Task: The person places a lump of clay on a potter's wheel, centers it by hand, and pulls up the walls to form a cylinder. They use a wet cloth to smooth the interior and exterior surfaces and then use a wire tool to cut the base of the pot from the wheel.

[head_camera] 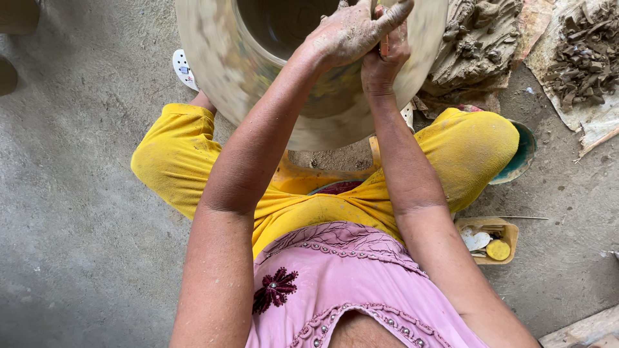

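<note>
Both hands meet at the far rim of the clay pot on the blurred wheel; left hand lies flat-fingered over the rim; right hand grips it beneath; clay lumps lie far right.

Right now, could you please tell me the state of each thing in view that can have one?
clay pot: wet, blurred, apparently spinning.
left hand: clay-smeared, on the pot's rim.
right hand: pressed against the pot's wall, under the left hand.
clay lump: raw, piled.
small tray: holding small tools.
clay scraps: loose, heaped.
</note>
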